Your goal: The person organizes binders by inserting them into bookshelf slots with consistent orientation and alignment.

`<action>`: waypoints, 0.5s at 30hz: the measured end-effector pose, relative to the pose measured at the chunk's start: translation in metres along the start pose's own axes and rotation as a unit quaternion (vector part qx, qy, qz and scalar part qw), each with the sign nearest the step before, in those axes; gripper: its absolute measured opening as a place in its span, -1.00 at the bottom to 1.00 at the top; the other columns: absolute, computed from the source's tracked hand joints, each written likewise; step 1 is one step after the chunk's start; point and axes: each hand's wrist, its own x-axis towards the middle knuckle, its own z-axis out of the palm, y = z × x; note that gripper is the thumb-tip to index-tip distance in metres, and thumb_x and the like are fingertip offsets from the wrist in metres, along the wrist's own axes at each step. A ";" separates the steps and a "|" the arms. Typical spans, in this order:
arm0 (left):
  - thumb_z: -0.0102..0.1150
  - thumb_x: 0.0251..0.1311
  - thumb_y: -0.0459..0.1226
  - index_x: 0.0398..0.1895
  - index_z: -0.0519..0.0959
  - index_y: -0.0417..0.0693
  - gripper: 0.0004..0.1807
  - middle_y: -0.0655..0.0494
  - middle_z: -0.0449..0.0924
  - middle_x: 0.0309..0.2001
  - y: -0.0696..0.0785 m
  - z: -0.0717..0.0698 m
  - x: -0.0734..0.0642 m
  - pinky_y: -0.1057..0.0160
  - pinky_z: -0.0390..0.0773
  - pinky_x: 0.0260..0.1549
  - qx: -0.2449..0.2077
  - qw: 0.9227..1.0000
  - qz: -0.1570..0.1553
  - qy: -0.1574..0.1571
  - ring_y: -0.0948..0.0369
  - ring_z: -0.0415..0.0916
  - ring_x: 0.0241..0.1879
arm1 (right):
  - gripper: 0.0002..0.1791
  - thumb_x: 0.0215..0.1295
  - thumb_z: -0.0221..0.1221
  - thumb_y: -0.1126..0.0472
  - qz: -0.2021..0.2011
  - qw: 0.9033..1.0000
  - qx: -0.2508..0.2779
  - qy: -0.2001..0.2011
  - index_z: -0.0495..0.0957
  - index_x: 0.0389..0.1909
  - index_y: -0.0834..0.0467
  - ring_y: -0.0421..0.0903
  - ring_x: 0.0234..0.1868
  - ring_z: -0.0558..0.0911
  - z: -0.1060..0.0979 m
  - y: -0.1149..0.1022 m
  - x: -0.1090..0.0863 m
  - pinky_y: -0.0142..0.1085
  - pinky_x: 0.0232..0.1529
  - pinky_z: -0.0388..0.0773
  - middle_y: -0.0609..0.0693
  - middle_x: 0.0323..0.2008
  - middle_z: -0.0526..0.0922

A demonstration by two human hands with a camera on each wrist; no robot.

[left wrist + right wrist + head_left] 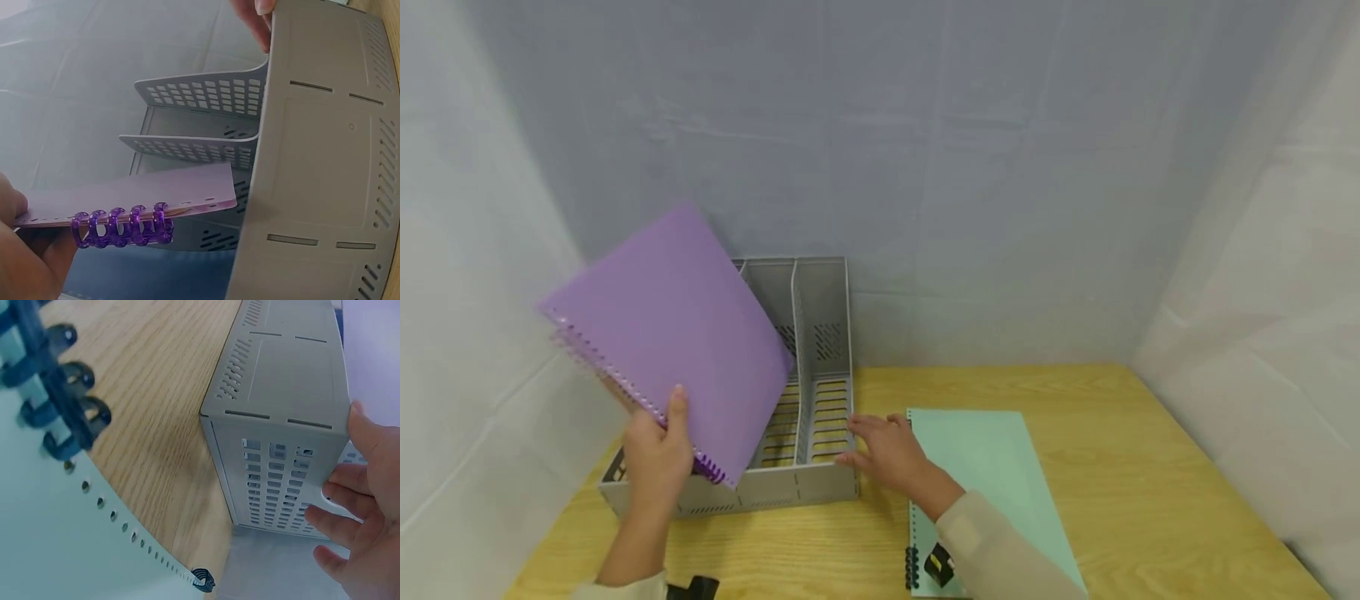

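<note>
My left hand [658, 458] grips a purple spiral notebook [677, 325] by its bound edge, thumb on the cover. The notebook is tilted above the left part of a grey file organizer [767, 487], covering much of it. Its purple rings [122, 225] are close to the organizer's front wall in the left wrist view. My right hand [891, 454] holds the organizer's front right corner, thumb at the front edge and fingers along the side wall [269, 481]. Under my right forearm lies a mint-green notebook [977, 450] with black rings [912, 568].
Upright dividers [801, 358] split the organizer into slots with slatted floors. Below the purple notebook a blue surface [150, 275] shows in the left wrist view. A wooden table [1120, 467] carries everything, with pale sheeting [985, 183] behind and at both sides.
</note>
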 end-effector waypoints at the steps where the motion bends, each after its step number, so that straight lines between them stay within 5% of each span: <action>1: -0.11 0.47 -0.10 -0.21 0.47 -0.42 -0.55 -0.37 0.56 -0.28 -0.001 0.001 0.000 0.48 0.33 -0.55 -0.002 1.000 -0.002 0.002 0.14 0.43 -0.44 | -0.34 0.33 0.05 -0.25 0.001 1.000 0.006 0.000 0.45 0.28 0.10 -0.13 0.30 0.43 0.001 0.000 0.000 0.02 0.31 0.29 -0.07 0.31 0.45; 7: -0.13 0.48 -0.09 -0.15 0.46 -0.44 -0.53 -0.39 0.56 -0.25 -0.005 0.010 0.001 0.31 0.40 -0.48 -0.002 1.000 -0.009 0.008 0.01 0.47 -0.40 | -0.35 0.34 0.06 -0.22 0.001 1.000 0.028 -0.006 0.44 0.29 0.10 -0.11 0.31 0.41 -0.001 -0.002 0.000 0.02 0.31 0.27 -0.06 0.32 0.44; 15: -0.14 0.49 -0.17 0.12 0.40 -0.44 -0.55 -0.48 0.49 0.00 -0.002 0.024 0.003 -0.21 0.40 0.02 -0.054 0.998 0.027 0.005 -0.30 0.47 -0.07 | -0.34 0.33 0.08 -0.22 0.006 0.999 0.036 -0.013 0.42 0.31 0.11 -0.11 0.30 0.42 -0.001 -0.001 0.000 0.03 0.32 0.27 -0.06 0.33 0.43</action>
